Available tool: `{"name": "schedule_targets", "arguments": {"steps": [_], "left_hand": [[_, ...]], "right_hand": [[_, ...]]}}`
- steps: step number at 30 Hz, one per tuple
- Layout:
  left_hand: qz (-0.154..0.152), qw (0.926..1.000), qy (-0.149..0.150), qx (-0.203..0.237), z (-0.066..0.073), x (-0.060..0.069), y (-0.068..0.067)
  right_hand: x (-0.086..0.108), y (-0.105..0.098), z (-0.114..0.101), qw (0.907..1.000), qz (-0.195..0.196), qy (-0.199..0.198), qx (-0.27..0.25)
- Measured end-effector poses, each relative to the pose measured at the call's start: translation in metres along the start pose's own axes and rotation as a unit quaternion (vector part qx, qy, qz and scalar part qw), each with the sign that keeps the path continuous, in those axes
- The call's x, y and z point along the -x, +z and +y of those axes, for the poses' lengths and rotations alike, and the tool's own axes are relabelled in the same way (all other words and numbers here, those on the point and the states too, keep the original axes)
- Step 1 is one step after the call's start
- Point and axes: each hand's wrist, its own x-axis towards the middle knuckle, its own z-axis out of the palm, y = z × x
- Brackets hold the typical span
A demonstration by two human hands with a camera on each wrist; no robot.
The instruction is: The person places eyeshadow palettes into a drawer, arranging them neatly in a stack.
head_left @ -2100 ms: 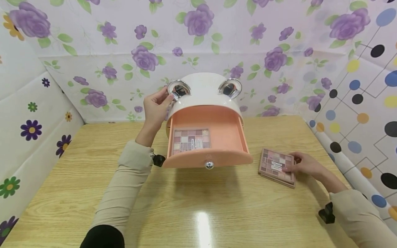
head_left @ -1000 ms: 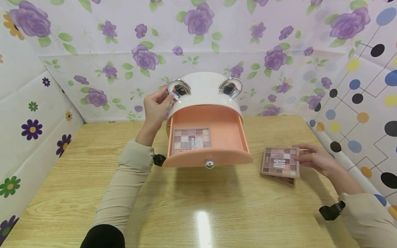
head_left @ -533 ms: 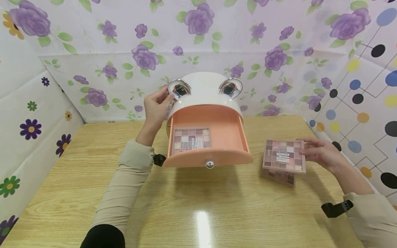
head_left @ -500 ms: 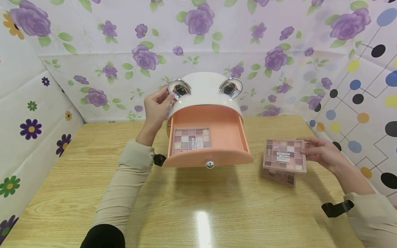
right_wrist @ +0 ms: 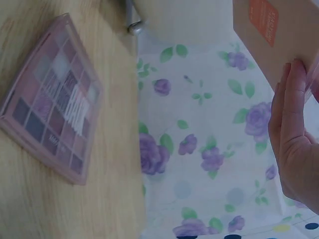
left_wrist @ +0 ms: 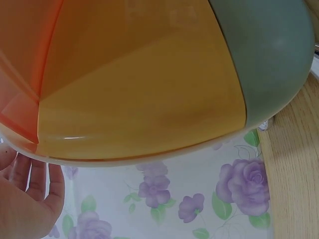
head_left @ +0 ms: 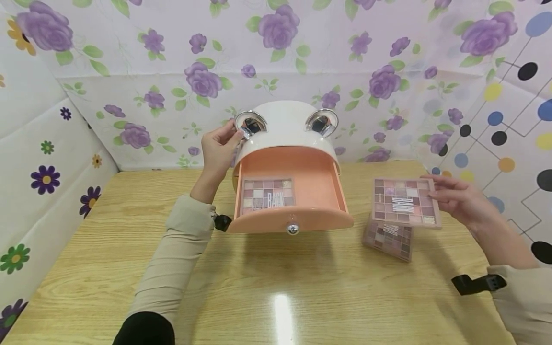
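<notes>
My left hand (head_left: 219,152) pinches the rim of the left chrome eye (head_left: 251,125) on a white storage box (head_left: 286,120). Its peach drawer (head_left: 316,187) is pulled out, with an eyeshadow palette (head_left: 267,191) lying at the left inside. Over at the right, my right hand (head_left: 463,203) holds another palette (head_left: 405,202) by its right edge, raised above the table. Below that one, a further palette (head_left: 388,239) lies on the wood. In the right wrist view, the held palette's underside shows an orange label (right_wrist: 264,20).
A wooden table (head_left: 276,273) carries everything, with patterned cloth walls (head_left: 172,120) behind and at both sides. The drawer front with its silver knob (head_left: 293,229) juts toward me. Lower down, the left wrist view shows a yellow front (left_wrist: 144,99) and a green one (left_wrist: 274,55).
My right hand has lifted the upper palette off the lower one and moved it up and to the right, baring more of the lower palette. My left hand stays at the eye.
</notes>
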Motion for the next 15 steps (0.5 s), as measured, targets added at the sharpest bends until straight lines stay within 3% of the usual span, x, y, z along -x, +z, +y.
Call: {"name": "schedule_targets", "arguments": {"steps": [8, 15], "left_hand": [[-0.001, 1.0, -0.001, -0.005, -0.001, 0.0, 0.0], [-0.003, 0.9999, -0.008, -0.011, 0.001, -0.001, 0.0]], "right_hand": [[-0.003, 0.011, -0.012, 0.9984, -0.047, -0.029, 0.01], [-0.009, 0.024, -0.022, 0.9977, -0.052, -0.042, 0.004]]}}
